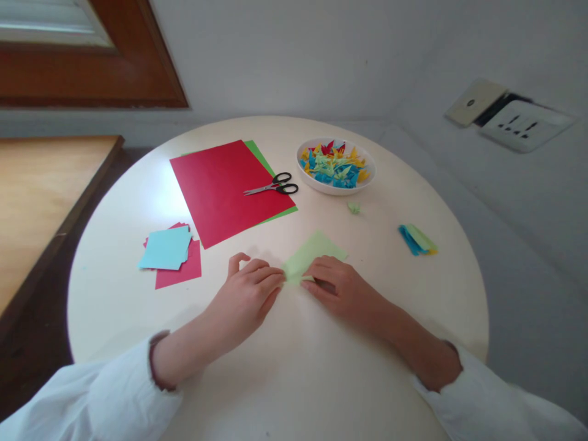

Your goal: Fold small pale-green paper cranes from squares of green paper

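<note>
A light green paper square (316,246) lies turned on its corner in the middle of the table, its near part raised or folded between my hands. With fingertips pinched together, my left hand (255,288) grips its left corner. My right hand (337,283) holds the near right edge between thumb and fingers. The fingers hide part of that edge, so the exact fold cannot be made out. Beyond the sheet sits a small light green folded paper piece (353,207), apart from both hands.
Scissors (271,185) lie on large red paper (225,190) over green sheets. A white bowl (335,190) holds many colourful folded papers. Blue and red paper squares (165,250) are stacked at left; folded strips (417,239) lie at right. Walls stand behind the round table (275,380).
</note>
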Demonstrator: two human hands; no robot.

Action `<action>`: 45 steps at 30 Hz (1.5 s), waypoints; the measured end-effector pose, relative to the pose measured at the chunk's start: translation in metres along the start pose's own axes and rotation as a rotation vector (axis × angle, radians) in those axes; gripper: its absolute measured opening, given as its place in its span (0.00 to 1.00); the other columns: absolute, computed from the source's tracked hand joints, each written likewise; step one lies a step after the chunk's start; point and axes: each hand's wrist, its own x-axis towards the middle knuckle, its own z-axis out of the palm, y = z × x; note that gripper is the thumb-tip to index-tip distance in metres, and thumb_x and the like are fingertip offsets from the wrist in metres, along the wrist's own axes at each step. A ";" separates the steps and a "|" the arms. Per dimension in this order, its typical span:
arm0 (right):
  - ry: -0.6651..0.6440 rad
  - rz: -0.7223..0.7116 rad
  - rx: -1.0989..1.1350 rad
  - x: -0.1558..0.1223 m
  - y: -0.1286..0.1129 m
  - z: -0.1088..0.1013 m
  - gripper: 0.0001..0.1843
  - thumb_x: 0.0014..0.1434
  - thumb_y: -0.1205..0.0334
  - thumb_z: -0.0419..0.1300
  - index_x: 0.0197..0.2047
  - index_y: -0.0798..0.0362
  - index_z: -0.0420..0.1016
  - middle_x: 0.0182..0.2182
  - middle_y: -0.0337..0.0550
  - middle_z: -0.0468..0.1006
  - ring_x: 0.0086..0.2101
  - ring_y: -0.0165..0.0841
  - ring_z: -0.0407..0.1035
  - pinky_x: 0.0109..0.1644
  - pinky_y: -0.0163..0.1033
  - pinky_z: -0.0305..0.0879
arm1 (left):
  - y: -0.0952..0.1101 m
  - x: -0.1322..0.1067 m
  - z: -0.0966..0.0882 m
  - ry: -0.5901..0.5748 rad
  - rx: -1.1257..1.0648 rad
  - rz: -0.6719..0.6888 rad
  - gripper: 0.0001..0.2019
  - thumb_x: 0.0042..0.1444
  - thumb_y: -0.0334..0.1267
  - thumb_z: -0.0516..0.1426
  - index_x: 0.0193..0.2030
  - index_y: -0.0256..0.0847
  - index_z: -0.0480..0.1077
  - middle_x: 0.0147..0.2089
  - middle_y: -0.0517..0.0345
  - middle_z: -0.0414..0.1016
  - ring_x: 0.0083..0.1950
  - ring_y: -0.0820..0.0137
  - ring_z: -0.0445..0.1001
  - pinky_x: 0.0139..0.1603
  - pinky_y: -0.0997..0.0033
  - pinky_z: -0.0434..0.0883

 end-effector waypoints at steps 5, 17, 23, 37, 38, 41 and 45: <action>0.043 0.240 0.043 0.006 -0.003 0.000 0.14 0.58 0.65 0.55 0.21 0.54 0.62 0.19 0.34 0.64 0.23 0.26 0.59 0.27 0.33 0.55 | 0.000 -0.012 -0.002 0.032 -0.006 -0.028 0.14 0.61 0.30 0.47 0.53 0.37 0.62 0.38 0.54 0.78 0.42 0.67 0.73 0.53 0.57 0.51; 0.187 0.262 -0.064 0.011 -0.003 0.007 0.08 0.57 0.65 0.55 0.25 0.53 0.66 0.22 0.37 0.72 0.23 0.28 0.64 0.28 0.33 0.59 | 0.010 -0.019 -0.003 0.000 0.084 0.007 0.14 0.61 0.31 0.46 0.51 0.40 0.64 0.46 0.50 0.75 0.46 0.63 0.70 0.53 0.53 0.53; 0.201 0.227 -0.129 0.013 -0.001 0.009 0.08 0.56 0.67 0.55 0.25 0.53 0.66 0.22 0.39 0.73 0.24 0.29 0.66 0.29 0.33 0.60 | 0.014 -0.017 -0.003 -0.031 0.161 0.001 0.14 0.60 0.31 0.46 0.51 0.36 0.65 0.44 0.47 0.74 0.45 0.59 0.71 0.49 0.50 0.59; 0.213 0.205 -0.158 0.012 -0.001 0.010 0.08 0.57 0.66 0.54 0.26 0.52 0.66 0.22 0.38 0.73 0.24 0.28 0.66 0.29 0.33 0.60 | 0.031 -0.031 0.013 -0.057 0.162 0.160 0.21 0.62 0.38 0.44 0.62 0.36 0.57 0.61 0.43 0.64 0.66 0.59 0.56 0.64 0.49 0.53; 0.214 0.203 -0.161 0.012 0.000 0.010 0.08 0.57 0.66 0.54 0.26 0.52 0.66 0.22 0.38 0.73 0.24 0.29 0.66 0.29 0.33 0.60 | 0.031 -0.031 0.013 -0.063 0.156 0.162 0.22 0.62 0.38 0.45 0.62 0.37 0.56 0.61 0.42 0.63 0.66 0.58 0.55 0.64 0.48 0.54; 0.217 0.201 -0.164 0.012 0.000 0.010 0.08 0.57 0.66 0.54 0.26 0.52 0.66 0.22 0.38 0.73 0.24 0.29 0.66 0.29 0.33 0.60 | 0.032 -0.031 0.012 -0.063 0.166 0.175 0.22 0.61 0.39 0.46 0.62 0.37 0.56 0.61 0.40 0.63 0.66 0.55 0.54 0.63 0.46 0.55; 0.214 0.206 -0.170 0.012 -0.001 0.010 0.08 0.57 0.66 0.55 0.26 0.52 0.66 0.22 0.38 0.73 0.24 0.29 0.66 0.29 0.33 0.60 | 0.032 -0.030 0.011 -0.091 0.171 0.175 0.23 0.61 0.41 0.47 0.62 0.38 0.56 0.61 0.37 0.63 0.65 0.51 0.56 0.61 0.43 0.55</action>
